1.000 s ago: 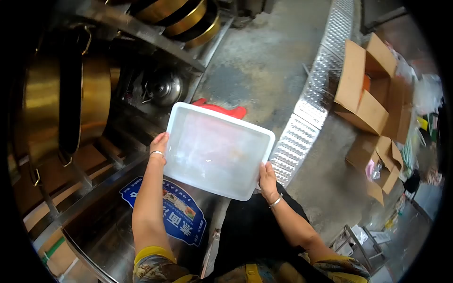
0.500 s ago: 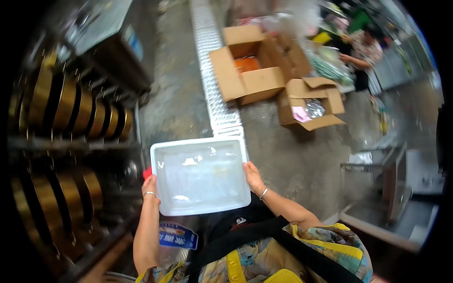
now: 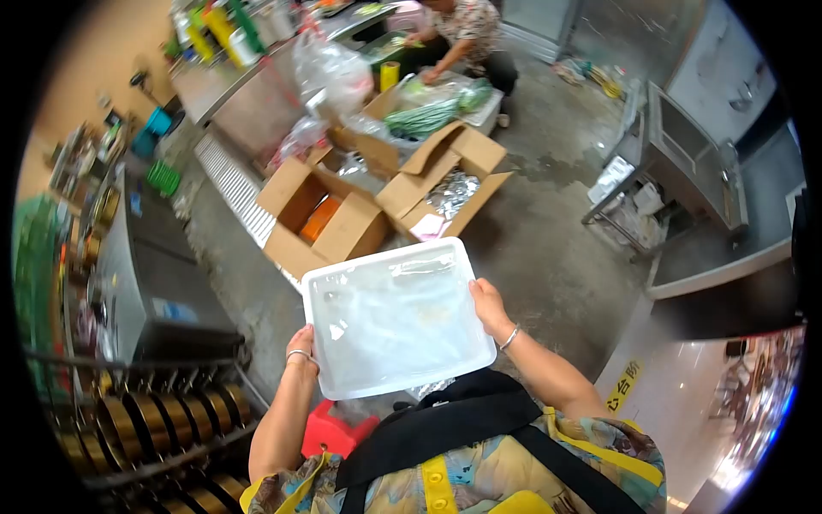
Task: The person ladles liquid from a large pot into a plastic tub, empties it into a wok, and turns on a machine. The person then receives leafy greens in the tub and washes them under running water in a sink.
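A white rectangular plastic tub is held level in front of my body. My left hand grips its left rim, and my right hand grips the right rim. Both hands are closed on the edges, with some fingers hidden under the tub. Its inside looks shiny, and whether it contains water I cannot tell. Just beyond the tub are an open cardboard box with something orange in it and another open cardboard box with crumpled foil and pink material.
A co-worker crouches at the back beside green vegetables. Racks of gold-coloured pots stand at lower left, and a red stool is below the tub. A metal sink unit stands right. A step with yellow marking lies lower right.
My view has swung to the right, so the boxes and co-worker appear further left. The tub stays in both hands and is now tilted slightly differently. The red stool has come into fuller view.
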Action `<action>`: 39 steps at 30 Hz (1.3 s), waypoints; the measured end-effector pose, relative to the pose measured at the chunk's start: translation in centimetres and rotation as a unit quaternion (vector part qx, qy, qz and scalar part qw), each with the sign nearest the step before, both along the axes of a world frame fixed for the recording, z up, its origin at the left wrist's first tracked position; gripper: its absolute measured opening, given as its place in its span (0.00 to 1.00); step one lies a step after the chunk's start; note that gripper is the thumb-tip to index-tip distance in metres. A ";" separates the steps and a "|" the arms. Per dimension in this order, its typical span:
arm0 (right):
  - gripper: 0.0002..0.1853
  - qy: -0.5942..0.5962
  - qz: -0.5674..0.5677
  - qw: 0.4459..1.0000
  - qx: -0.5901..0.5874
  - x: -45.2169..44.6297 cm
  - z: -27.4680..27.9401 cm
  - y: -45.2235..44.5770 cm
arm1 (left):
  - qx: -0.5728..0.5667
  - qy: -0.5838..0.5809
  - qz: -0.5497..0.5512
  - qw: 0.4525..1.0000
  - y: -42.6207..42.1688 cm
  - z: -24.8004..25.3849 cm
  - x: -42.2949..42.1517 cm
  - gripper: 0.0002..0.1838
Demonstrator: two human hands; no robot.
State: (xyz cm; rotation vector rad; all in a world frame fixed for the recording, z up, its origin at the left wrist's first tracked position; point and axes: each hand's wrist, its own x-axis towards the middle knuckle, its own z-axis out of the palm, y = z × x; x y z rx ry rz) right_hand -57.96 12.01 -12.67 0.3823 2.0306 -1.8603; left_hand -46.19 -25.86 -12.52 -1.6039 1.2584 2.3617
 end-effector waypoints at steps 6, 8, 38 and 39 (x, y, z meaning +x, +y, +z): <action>0.13 0.038 -0.047 0.996 0.072 -11.9 3.7 14.1 | 0.064 -0.031 -0.137 0.988 15.2 7.6 -18.7 0.06; 0.13 0.032 -0.081 0.994 0.068 -15.5 3.9 19.0 | 0.077 -0.014 -0.192 0.978 19.0 7.5 -24.7 0.07; 0.13 0.059 -0.258 0.964 -0.009 -94.1 14.9 72.2 | 0.074 0.053 -0.407 0.909 73.5 12.9 -121.6 0.04; 0.13 0.051 -0.260 0.964 -0.023 -97.3 15.2 72.7 | 0.071 0.047 -0.418 0.904 74.3 12.8 -124.4 0.04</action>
